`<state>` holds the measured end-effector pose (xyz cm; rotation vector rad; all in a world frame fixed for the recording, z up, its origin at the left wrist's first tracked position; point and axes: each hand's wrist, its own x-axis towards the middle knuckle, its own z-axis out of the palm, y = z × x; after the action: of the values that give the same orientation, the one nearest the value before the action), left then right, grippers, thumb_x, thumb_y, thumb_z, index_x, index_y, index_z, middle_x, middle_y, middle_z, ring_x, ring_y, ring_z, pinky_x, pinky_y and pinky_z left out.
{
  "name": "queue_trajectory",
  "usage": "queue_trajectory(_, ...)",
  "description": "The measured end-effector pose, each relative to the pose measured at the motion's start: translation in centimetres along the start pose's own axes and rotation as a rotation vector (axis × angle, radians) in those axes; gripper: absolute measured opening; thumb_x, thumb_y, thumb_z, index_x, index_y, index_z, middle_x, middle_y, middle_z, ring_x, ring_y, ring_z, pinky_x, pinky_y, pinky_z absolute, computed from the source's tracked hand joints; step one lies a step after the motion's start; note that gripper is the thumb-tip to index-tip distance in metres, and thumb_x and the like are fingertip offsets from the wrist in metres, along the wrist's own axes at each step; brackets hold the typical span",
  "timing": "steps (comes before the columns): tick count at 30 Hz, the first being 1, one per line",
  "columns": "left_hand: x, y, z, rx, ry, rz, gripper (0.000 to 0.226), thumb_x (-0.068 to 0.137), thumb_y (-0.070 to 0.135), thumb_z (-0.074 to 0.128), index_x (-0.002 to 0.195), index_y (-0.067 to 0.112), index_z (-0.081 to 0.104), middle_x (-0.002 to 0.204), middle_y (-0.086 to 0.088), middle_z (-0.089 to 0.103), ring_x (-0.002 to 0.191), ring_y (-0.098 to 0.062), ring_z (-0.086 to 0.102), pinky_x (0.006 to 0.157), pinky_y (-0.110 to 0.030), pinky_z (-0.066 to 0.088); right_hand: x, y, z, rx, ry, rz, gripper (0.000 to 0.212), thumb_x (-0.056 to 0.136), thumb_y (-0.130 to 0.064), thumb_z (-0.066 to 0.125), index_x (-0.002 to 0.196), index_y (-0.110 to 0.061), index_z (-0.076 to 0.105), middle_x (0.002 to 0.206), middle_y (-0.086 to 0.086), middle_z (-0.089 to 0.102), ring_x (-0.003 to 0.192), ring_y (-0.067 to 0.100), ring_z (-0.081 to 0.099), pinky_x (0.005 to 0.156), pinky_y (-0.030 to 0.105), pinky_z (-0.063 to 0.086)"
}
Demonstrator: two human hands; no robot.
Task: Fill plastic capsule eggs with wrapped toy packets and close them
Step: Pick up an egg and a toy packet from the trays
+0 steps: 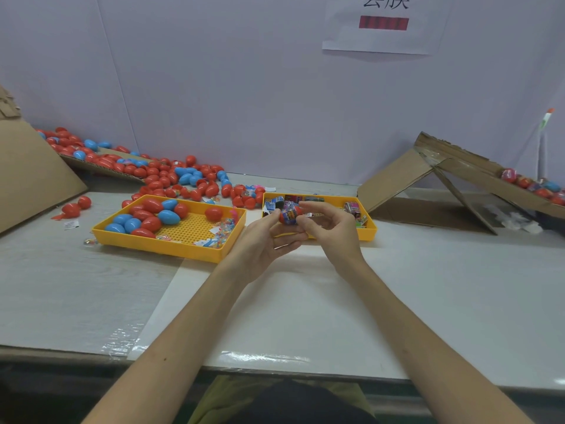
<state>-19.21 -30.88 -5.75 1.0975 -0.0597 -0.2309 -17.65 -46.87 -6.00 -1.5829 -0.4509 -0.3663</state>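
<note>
Gripping a red capsule egg (281,218), the left hand (269,240) and right hand (331,229) hold it over the desk's (305,307) middle. A blue printed packet (290,215) shows inside.

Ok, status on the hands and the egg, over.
Left hand and right hand both pinching one red capsule egg. Wrapped toy packet showing between its halves, not yet closed. Nothing in the way, held over the yellow packet tray.

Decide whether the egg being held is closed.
Open: the red egg has a wrapped packet showing between its halves; left hand and right hand pinch it.
</note>
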Motion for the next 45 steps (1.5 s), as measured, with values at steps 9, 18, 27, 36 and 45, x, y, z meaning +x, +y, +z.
queue_trajectory(9, 0.0, -0.1, 0.3, 0.132, 0.062, 0.066, 0.032, 0.108, 0.035, 0.046, 0.123, 0.012, 0.063, 0.106, -0.012, 0.077, 0.099, -0.024, 0.075, 0.078, -0.029, 0.06, 0.0, 0.1, -0.3, -0.027, 0.003, -0.009, 0.019, 0.085, -0.012, 0.079, 0.093, -0.029, 0.078, 0.089, -0.01, 0.077, 0.09, 0.012, 0.074, 0.078, 0.019, 0.055)
queue_trajectory(18, -0.1, 0.0, 0.2, 0.151, 0.066, 0.091, 0.028, 0.109, 0.032, 0.044, 0.111, 0.016, 0.067, 0.101, -0.012, 0.078, 0.094, -0.023, 0.076, 0.072, -0.026, 0.06, 0.1, 0.4, -0.4, -0.027, 0.01, -0.008, 0.016, 0.086, -0.01, 0.078, 0.096, -0.022, 0.078, 0.086, -0.007, 0.077, 0.089, 0.016, 0.074, 0.081, 0.026, 0.058)
queue_trajectory(27, -0.1, -0.2, 0.4, 0.174, 0.121, 0.125, 0.03, 0.107, 0.032, 0.048, 0.113, 0.009, 0.066, 0.095, -0.013, 0.078, 0.089, -0.024, 0.076, 0.072, -0.027, 0.06, 0.1, 0.8, -0.5, -0.011, -0.026, 0.078, 0.01, 0.089, -0.017, 0.076, 0.098, -0.02, 0.077, 0.096, -0.002, 0.077, 0.094, 0.015, 0.073, 0.082, 0.037, 0.06)
queue_trajectory(36, 0.0, 0.4, 0.4, 0.356, 0.307, 0.383, 0.023, 0.109, 0.024, 0.043, 0.108, 0.011, 0.063, 0.075, -0.008, 0.075, 0.068, -0.019, 0.073, 0.063, -0.025, 0.059, 0.9, -0.2, -1.5, 0.234, 0.037, 0.228, 0.023, 0.089, -0.003, 0.072, 0.111, -0.009, 0.067, 0.092, 0.008, 0.074, 0.082, 0.022, 0.075, 0.072, 0.026, 0.058)
queue_trajectory(45, 2.6, 5.9, -5.4, 1.368, 0.541, 0.31, 0.021, 0.099, 0.019, 0.055, 0.116, 0.022, 0.068, 0.118, -0.002, 0.065, 0.099, -0.019, 0.06, 0.084, -0.038, 0.054, 6.0, -4.6, -7.7, 0.187, -0.348, 0.488, 0.041, 0.087, -0.015, 0.072, 0.125, -0.003, 0.062, 0.113, 0.018, 0.073, 0.099, 0.029, 0.073, 0.08, 0.028, 0.059)
